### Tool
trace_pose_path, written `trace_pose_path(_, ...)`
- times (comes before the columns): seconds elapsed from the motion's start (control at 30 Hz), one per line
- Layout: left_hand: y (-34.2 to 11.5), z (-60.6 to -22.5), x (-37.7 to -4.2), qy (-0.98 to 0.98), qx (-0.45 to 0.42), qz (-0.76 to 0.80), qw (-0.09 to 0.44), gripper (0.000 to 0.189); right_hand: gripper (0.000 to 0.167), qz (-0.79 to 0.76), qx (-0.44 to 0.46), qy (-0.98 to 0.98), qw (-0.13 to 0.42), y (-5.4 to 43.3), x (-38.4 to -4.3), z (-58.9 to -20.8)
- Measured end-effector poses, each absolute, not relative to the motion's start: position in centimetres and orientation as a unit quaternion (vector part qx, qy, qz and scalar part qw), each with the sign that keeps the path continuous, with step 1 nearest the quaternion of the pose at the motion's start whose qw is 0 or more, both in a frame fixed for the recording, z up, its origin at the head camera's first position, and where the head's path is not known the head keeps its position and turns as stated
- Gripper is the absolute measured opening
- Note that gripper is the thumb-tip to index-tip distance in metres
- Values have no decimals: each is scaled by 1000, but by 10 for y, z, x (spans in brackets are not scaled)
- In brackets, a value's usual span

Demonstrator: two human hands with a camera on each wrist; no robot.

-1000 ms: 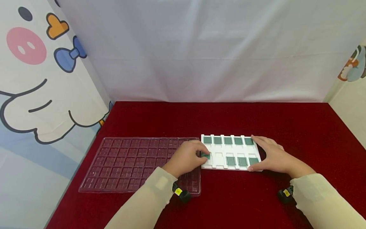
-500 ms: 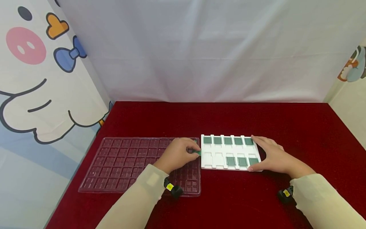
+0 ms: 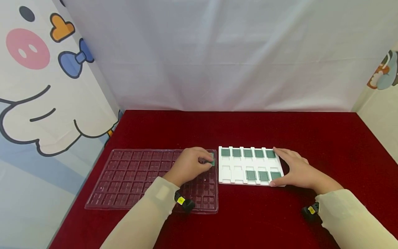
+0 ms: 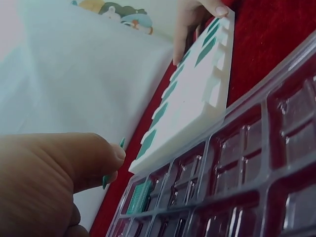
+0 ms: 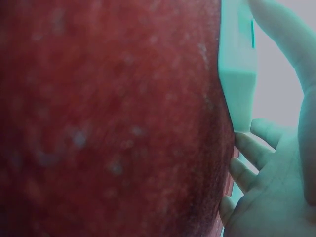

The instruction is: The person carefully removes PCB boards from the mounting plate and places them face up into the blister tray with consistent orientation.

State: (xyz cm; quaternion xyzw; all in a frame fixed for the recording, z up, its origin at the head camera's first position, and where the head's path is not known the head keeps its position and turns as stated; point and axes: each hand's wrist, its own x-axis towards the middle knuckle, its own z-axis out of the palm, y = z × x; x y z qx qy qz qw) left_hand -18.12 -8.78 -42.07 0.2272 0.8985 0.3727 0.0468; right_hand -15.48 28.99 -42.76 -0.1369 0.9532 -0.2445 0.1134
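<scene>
My left hand [image 3: 189,164] pinches a small green square chip [image 4: 105,181] between thumb and fingers, above the right end of a clear plastic compartment tray [image 3: 130,149]. In the left wrist view the chip is held edge-on, clear of the tray, and the fingers hide most of it. Another green chip [image 4: 139,197] lies in a corner pocket of that tray. My right hand [image 3: 298,169] holds the right end of a white slotted tray [image 3: 239,162], thumb at its near corner and index finger at its far corner. Green chips [image 3: 263,176] fill several of its slots.
The two trays lie side by side, a narrow gap between them, on a dark red cloth-covered table [image 3: 248,128]. A white curtain [image 3: 236,55] hangs behind the table. A cartoon-printed sheet [image 3: 62,103] covers the left side.
My left hand has lifted a green chip out of the white tray's near left slot and moved left with it over the clear tray. The right hand stays put.
</scene>
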Motion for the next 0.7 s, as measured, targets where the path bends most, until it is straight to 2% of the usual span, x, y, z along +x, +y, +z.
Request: trace_pose_path(0.7,-102,-421,-192,904,223,363,18,15,123,-236,-139,955,115,289,-156,-427)
